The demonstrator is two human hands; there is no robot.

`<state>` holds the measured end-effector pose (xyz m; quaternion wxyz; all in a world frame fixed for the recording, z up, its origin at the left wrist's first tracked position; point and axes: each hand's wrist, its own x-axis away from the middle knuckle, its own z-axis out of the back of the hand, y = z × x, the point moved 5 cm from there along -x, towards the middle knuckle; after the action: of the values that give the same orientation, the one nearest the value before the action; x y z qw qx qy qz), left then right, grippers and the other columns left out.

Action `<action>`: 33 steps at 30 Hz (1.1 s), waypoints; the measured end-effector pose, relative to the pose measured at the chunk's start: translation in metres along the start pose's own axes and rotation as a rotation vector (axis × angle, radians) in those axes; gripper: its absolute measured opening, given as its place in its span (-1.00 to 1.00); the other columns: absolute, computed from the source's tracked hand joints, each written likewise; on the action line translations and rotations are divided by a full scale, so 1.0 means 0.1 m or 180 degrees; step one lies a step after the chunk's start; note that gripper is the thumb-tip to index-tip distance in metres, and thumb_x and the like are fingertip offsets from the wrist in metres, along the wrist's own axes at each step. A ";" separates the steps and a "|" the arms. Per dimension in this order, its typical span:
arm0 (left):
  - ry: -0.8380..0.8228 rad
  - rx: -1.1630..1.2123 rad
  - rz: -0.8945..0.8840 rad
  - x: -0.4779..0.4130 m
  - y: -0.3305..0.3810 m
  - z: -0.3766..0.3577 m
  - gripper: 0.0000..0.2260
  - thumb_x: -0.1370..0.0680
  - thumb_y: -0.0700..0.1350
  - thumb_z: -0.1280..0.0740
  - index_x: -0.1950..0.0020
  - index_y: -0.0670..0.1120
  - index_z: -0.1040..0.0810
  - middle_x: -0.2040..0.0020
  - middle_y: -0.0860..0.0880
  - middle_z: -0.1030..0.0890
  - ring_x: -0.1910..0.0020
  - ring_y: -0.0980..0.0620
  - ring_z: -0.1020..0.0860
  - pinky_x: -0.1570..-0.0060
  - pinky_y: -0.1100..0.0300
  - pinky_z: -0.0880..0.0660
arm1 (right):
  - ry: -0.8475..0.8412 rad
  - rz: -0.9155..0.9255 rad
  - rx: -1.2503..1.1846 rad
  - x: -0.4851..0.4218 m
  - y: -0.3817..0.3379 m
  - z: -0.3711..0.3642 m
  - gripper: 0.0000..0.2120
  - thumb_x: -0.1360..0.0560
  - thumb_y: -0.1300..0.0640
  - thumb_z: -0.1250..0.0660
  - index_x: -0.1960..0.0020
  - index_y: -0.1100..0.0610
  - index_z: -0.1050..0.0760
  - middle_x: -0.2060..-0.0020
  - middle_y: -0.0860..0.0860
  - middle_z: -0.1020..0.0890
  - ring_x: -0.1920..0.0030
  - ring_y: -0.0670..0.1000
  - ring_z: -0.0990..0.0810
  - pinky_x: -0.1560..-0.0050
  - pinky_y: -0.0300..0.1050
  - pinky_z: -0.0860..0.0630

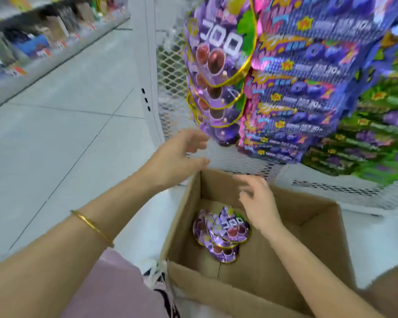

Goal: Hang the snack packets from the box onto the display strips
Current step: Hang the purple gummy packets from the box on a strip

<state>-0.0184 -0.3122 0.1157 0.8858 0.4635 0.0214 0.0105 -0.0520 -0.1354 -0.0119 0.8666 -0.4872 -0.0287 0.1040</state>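
An open cardboard box (313,255) stands on the floor below me. A few round purple snack packets (223,230) lie in a small pile at its bottom left. More of the same purple packets (218,72) hang in a column on a strip against the white mesh rack. My left hand (179,157) hovers just left of the box's far corner, under the lowest hanging packet, fingers loosely spread and holding nothing. My right hand (257,200) is over the box interior, above the pile, fingers relaxed and empty.
To the right of the purple column hang blue-purple packets (308,72) and green packets (377,138). The white mesh rack (170,65) stands behind them. A shelf of goods (44,37) lines the far left of the tiled aisle. My shoe (159,278) is beside the box.
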 end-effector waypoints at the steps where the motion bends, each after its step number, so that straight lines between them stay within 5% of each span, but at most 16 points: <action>1: -0.0242 -0.0122 0.0102 0.03 -0.09 -0.11 -0.66 -0.48 -0.25 -0.37 -0.24 -0.12 -0.45 -0.10 -0.03 -0.55 -0.11 0.07 -0.50 0.07 0.49 -0.39 | -0.0160 -0.0354 0.0093 0.02 0.32 -0.15 -0.56 -0.41 0.47 -0.18 -0.16 0.11 -0.52 -0.10 0.05 -0.49 0.04 0.07 -0.59 0.00 -0.42 -0.37; 6: -0.0949 -0.0744 0.0368 0.05 -0.44 -0.31 -0.64 -0.49 -0.14 -0.36 -0.28 -0.07 -0.43 -0.12 -0.01 -0.56 -0.06 0.09 -0.52 0.21 0.59 -0.32 | -0.0737 -0.1615 0.0406 0.17 1.42 -0.69 -0.66 -0.43 0.43 -0.27 -0.21 0.37 -0.45 -0.14 0.27 -0.56 -0.17 0.23 -0.53 -0.03 -0.13 -0.34; 11: -0.1060 -0.0878 0.0734 -0.02 -0.68 -0.25 -0.72 -0.50 -0.16 -0.35 -0.20 -0.13 -0.49 -0.04 -0.03 -0.60 -0.05 0.03 -0.55 0.13 0.40 -0.41 | -0.0534 -0.2928 0.0540 0.21 2.28 -0.89 -0.39 -0.46 0.16 -0.38 -0.40 0.32 -0.21 -0.38 0.27 -0.33 -0.38 0.22 -0.33 -0.30 -0.05 -0.28; 15: -0.1139 -0.0828 0.1045 -0.01 -0.91 -0.24 -0.71 -0.48 -0.06 -0.36 -0.19 0.05 -0.47 -0.06 0.10 -0.57 -0.05 0.16 -0.53 0.01 0.38 -0.43 | -0.0266 -0.3516 -0.0269 0.17 2.69 -1.08 -0.22 -0.29 0.06 -0.50 -0.37 0.29 -0.24 -0.35 0.19 -0.41 -0.31 0.19 -0.42 -0.28 0.08 -0.40; 18: -0.1232 -0.0768 0.1160 0.00 -1.00 -0.24 -0.72 -0.48 -0.04 -0.35 -0.17 0.08 -0.47 -0.04 0.16 -0.56 -0.02 0.32 -0.50 0.03 0.35 -0.47 | 0.0012 -0.3789 -0.0862 0.13 2.75 -1.19 -0.51 -0.45 0.22 -0.38 -0.32 0.34 -0.34 -0.26 0.13 -0.47 -0.25 0.14 -0.47 -0.19 0.04 -0.41; 22: -0.1287 -0.0685 0.1225 0.00 -1.02 -0.26 -0.72 -0.48 -0.04 -0.35 -0.19 0.07 -0.46 -0.02 0.18 -0.56 -0.02 0.30 -0.51 0.02 0.27 -0.51 | 0.0068 -0.3846 -0.1138 0.04 2.91 -1.31 -0.56 -0.46 0.21 -0.38 -0.29 0.30 -0.40 -0.25 0.13 -0.52 -0.15 0.08 -0.53 0.03 -0.12 -0.43; 25: -0.1310 -0.0758 0.1185 0.00 -1.01 -0.27 -0.72 -0.49 -0.03 -0.34 -0.19 0.08 -0.45 -0.04 0.17 -0.56 -0.04 0.26 -0.52 0.01 0.26 -0.50 | 0.0140 -0.3820 -0.1244 0.01 2.92 -1.27 -0.62 -0.45 0.24 -0.38 -0.23 0.32 -0.43 -0.20 0.11 -0.55 -0.18 0.13 -0.54 -0.16 -0.02 -0.49; 29: -0.1375 -0.1112 0.1052 0.00 -0.95 -0.30 -0.69 -0.51 -0.04 -0.32 -0.25 0.02 -0.44 -0.11 0.07 -0.54 -0.11 0.08 -0.52 -0.09 0.19 -0.47 | 0.0371 -0.3323 -0.1257 -0.03 2.40 -0.92 -0.73 -0.43 0.38 -0.36 -0.10 0.24 -0.44 0.00 0.18 -0.57 0.01 0.16 -0.59 -0.12 0.09 -0.50; 33: -0.1372 -0.1518 0.0708 -0.01 -0.79 -0.38 -0.66 -0.52 -0.09 -0.31 -0.29 -0.09 -0.42 -0.19 -0.02 -0.52 -0.17 0.00 -0.48 -0.11 0.22 -0.39 | -0.0554 -0.2211 -0.0991 -0.15 1.62 -0.49 -0.71 -0.42 0.42 -0.35 -0.15 0.35 -0.48 0.16 0.15 -0.58 0.28 -0.03 -0.51 0.02 0.00 -0.53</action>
<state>-0.0216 -0.3263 0.0296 0.9468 0.2344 -0.2201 0.0135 -0.0838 -0.0984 -0.1745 0.7603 -0.5635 -0.2807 -0.1602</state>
